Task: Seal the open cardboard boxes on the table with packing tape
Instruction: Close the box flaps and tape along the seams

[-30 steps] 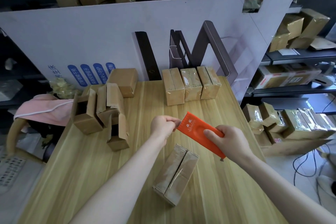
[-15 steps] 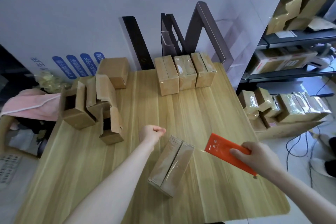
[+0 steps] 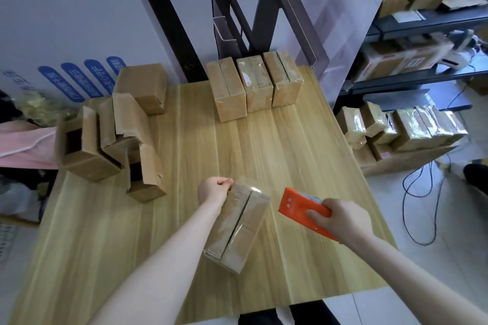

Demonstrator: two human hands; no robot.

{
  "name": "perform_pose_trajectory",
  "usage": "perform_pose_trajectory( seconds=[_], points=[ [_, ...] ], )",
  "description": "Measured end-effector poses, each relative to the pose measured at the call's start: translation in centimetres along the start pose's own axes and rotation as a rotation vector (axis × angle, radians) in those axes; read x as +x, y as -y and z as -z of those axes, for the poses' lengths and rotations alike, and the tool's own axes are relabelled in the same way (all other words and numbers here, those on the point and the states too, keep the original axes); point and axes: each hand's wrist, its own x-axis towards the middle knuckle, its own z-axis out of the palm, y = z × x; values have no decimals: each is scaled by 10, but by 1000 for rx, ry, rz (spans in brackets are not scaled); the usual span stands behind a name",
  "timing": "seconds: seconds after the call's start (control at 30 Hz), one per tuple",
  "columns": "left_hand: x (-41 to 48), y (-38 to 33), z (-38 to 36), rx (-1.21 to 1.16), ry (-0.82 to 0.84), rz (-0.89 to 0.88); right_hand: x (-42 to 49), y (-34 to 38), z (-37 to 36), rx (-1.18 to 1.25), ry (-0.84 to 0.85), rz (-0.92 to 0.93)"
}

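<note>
1. The box [image 3: 237, 227] lies flaps-up near the front middle of the table [image 3: 303, 155], turned at an angle. My guess is that lines the centre seam up with the pull of the tape.
2. The left hand [image 3: 214, 188] is curled at the far end of the box, touching it, probably pinning the tape end there. A clear sheen of tape [image 3: 250, 188] shows at that end.
3. The right hand [image 3: 340, 219] is clamped on the orange dispenser [image 3: 298, 207], held just right of the box and off it, so the hands are apart.
4. The three sealed boxes [image 3: 254, 84] sit in a row at the back, out of the way.
5. The open boxes [image 3: 111, 140] are bunched at the left, flaps up, likely waiting their turn.
</note>
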Motion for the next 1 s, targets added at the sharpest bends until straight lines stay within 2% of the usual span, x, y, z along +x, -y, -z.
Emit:
perform_pose_trajectory(
  seconds=[0.17, 0.3, 0.37, 0.47, 0.57, 0.67, 0.87, 1.0],
  points=[
    [-8, 1, -10, 56, -28, -8, 5, 17, -13, -52, -15, 20],
    [-8, 5, -14, 59, -38, 96, 7, 28, -17, -68, -38, 15],
    [-13, 9, -14, 19, -123, 118, 8, 31, -16, -67, -38, -1],
    [-29, 14, -13, -119, -271, -34, 9, 36, -14, -89, -35, -11],
    [-50, 17, -17, -132, -155, -168, 14, 43, -7, -125, -32, 8],
    [-54, 23, -19, -109, -65, -219, 18, 54, 2, -176, -18, 37],
    [-46, 27, -16, -86, -84, -248, 16, 82, 8, -284, -72, 106],
    [-47, 28, -21, -124, -125, -247, 19, 93, 2, -326, -171, 148]
  ],
)
